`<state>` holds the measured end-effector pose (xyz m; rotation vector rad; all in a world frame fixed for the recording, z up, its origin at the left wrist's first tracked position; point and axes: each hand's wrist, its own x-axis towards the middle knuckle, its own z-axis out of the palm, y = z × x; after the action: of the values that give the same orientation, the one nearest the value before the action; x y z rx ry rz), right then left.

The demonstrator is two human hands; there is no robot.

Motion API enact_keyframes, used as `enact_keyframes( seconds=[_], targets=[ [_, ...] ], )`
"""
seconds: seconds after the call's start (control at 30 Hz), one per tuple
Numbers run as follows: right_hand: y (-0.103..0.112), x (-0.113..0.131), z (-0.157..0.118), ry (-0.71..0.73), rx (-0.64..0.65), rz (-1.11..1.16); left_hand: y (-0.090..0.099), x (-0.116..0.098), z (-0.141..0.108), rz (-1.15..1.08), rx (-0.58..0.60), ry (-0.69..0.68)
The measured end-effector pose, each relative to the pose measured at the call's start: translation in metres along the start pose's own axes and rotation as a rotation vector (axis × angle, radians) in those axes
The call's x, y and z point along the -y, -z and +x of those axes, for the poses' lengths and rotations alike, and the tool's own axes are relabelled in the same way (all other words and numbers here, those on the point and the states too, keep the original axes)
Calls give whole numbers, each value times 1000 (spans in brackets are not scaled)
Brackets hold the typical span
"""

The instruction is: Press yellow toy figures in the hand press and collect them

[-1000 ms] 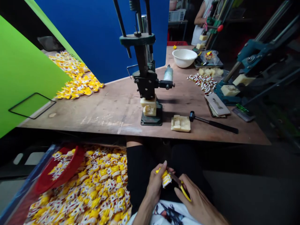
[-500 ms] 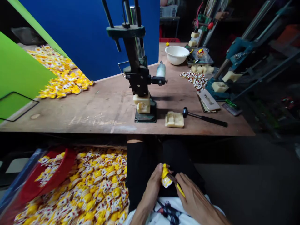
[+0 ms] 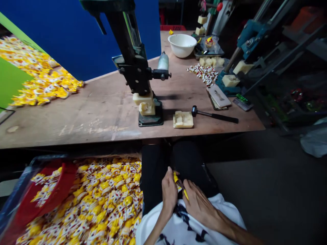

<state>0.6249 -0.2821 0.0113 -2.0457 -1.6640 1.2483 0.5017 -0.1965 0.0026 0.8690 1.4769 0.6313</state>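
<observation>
**Sitting before a plywood surface (image 3: 76, 119) with the work low in the lap**

Behind the surface stands a blue panel (image 3: 63, 37), and a green panel (image 3: 10, 81) closes off the far left. A drift of wrapped yellow-and-white sweets (image 3: 43, 80) lies on the surface's left side. Near the middle, a hand press (image 3: 135, 64) stands with a pale block (image 3: 143, 99) under its head. Farther back sit a white bowl (image 3: 182, 45) and a scatter of small red-and-white pieces (image 3: 204, 73), with a second press (image 3: 251, 37) at the right edge. Close to the near edge, a mallet (image 3: 212, 115) lies just right of a pale mould (image 3: 183, 119).

Below the surface, left of the lap, a bin (image 3: 102, 204) is heaped with more wrapped sweets, a red scoop (image 3: 48, 183) lying on top.

Over the black trousers (image 3: 155, 170), the left hand (image 3: 169, 194) is curled shut around a yellow packet (image 3: 175, 177), mostly hidden but for a narrow strip above the fingers. The right hand (image 3: 199, 204) is half closed, pinching yellow-handled snips (image 3: 185, 194). Their long axis slants from lower right to upper left, so the dark tip points at the packet. The packet sits just beyond that tip, nearer the left hand; whether they touch cannot be told.
</observation>
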Motion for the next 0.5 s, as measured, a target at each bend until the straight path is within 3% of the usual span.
enact_keyframes(
  seconds=[0.23,0.5],
  targets=[
    [-7,12,-12,-166,46,15,0,1,-18,159,-1,66],
    [1,0,-14,-180,97,63,1,1,-18,244,23,61]
  ],
)
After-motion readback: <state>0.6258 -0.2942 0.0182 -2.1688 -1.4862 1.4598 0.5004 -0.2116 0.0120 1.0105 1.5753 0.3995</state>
